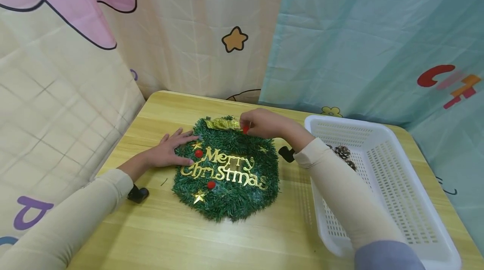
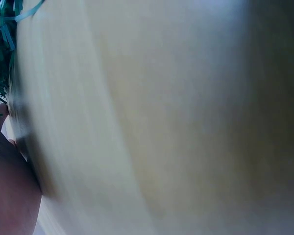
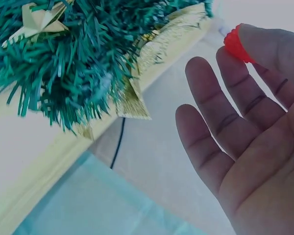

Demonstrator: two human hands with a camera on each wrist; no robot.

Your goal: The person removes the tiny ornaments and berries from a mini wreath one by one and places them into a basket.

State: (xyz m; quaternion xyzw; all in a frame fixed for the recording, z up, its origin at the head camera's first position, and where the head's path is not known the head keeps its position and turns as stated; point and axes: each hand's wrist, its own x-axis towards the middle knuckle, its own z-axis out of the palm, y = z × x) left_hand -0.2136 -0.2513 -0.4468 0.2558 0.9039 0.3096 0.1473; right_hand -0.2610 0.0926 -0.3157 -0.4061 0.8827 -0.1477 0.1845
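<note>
A green Christmas wreath [image 1: 227, 207] lies on the table, with gold "Merry Christmas" lettering [image 1: 234, 173] across it. Gold stars [image 1: 199, 196] and small red balls [image 1: 211, 184] dot its surface, and a gold ribbon [image 1: 223, 124] runs along its far edge. My left hand [image 1: 170, 151] rests at the wreath's left side, fingers spread and tips over the greenery. Above the far right part of the wreath, beside the ribbon, my right hand [image 1: 264, 122] pinches a small red ball [image 3: 236, 45] between thumb and fingertips. Its other fingers are extended in the right wrist view.
On the right of the wooden table [image 1: 189, 244] stands a white perforated plastic basket [image 1: 393, 135], with several pine cones [image 1: 342, 152] in it. My right forearm passes over the basket. Printed curtains [image 1: 340, 51] hang close behind the table.
</note>
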